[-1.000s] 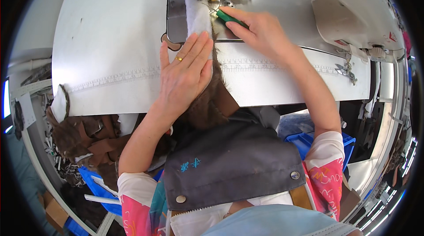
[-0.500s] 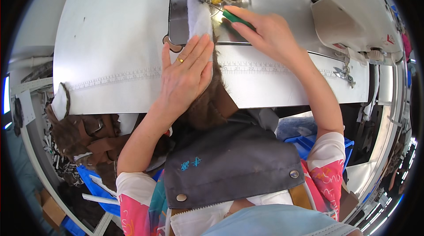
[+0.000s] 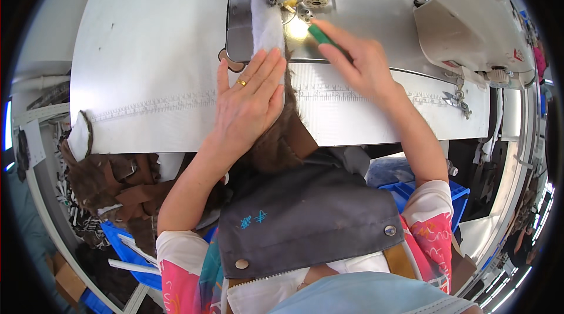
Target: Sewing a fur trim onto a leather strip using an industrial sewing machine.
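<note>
Pulling the green tool (image 3: 321,35) back from the machine (image 3: 452,26), right hand (image 3: 365,62) grips its handle, tip unreadable, while left hand (image 3: 247,98) presses flat, fingers extended, on the strip (image 3: 267,27) lying on the desk (image 3: 147,38), so tool work looks paused.

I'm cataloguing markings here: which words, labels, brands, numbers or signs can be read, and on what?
I don't copy wording out, but it stands here:
Ruler scale on the table: numbers, mostly too small or faint.
Dark flap: blue characters.
Pink sleeves: letters, broken by folds.
Sewing machine: red marks, too small to read.
</note>
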`<state>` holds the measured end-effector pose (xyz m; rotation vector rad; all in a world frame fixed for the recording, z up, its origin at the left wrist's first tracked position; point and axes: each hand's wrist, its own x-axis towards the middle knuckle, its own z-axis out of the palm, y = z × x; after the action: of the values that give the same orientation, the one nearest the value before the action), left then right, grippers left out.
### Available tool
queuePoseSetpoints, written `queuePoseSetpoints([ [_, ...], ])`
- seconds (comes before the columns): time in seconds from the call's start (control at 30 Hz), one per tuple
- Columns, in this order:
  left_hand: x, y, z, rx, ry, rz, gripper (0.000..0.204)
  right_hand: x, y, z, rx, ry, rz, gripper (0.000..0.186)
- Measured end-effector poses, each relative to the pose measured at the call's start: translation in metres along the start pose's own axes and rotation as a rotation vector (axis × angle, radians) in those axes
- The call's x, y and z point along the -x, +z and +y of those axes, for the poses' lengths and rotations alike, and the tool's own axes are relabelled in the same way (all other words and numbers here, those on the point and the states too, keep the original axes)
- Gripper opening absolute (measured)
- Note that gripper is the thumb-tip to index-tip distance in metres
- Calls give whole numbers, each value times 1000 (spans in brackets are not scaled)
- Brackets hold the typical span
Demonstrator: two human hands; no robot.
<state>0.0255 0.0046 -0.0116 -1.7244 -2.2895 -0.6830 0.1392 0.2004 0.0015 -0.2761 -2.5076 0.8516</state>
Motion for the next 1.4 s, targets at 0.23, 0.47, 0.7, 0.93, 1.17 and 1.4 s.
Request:
queuePoseSetpoints([
  [0.23,0,2,-1,-8,10,25,35,-8,8,-16,355,-7,-141,32],
  [0.47,1,0,0,3,4,-1,36,-5,3,-16,209,149,-136,30],
  [0.7,-1,-6,3,-13,-7,-37,35,-3,-4,-17,227,128,-163,30],
  [0.93,-6,-4,-7,82,31,-24,34,-6,-7,-15,313,113,-197,29],
  [1.17,-23,6,-19,50,50,2,34,4,0,-3,217,-24,-67,28],
  [1.4,-39,17,-36,57,93,48,34,-5,7,-18,503,33,-93,26],
])
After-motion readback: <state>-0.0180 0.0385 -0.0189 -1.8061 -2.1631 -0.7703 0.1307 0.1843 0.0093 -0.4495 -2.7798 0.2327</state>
